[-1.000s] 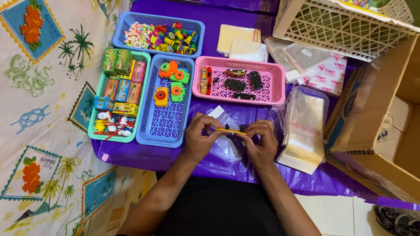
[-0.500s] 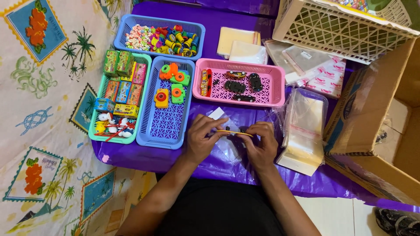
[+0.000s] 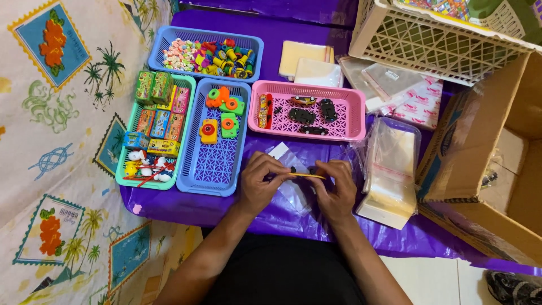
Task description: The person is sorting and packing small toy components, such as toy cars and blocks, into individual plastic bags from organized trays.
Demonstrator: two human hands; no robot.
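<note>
While both hands work just below the pink basket (image 3: 307,133), the left hand (image 3: 261,183) and right hand (image 3: 337,189) each pinch an end of a small clear plastic bag (image 3: 293,189) with a yellow strip across its mouth. It looks light, limp and slippery, best gripped by that stiffer strip. Beside the pink basket, a blue basket (image 3: 212,169) and a stack of clear bags (image 3: 389,181) crowd either side; the purple table (image 3: 186,206) edge lies near.

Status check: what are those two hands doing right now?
Left hand and right hand pinch a thin yellow strip over a clear bag. Blue basket beside, not blocking.
</note>
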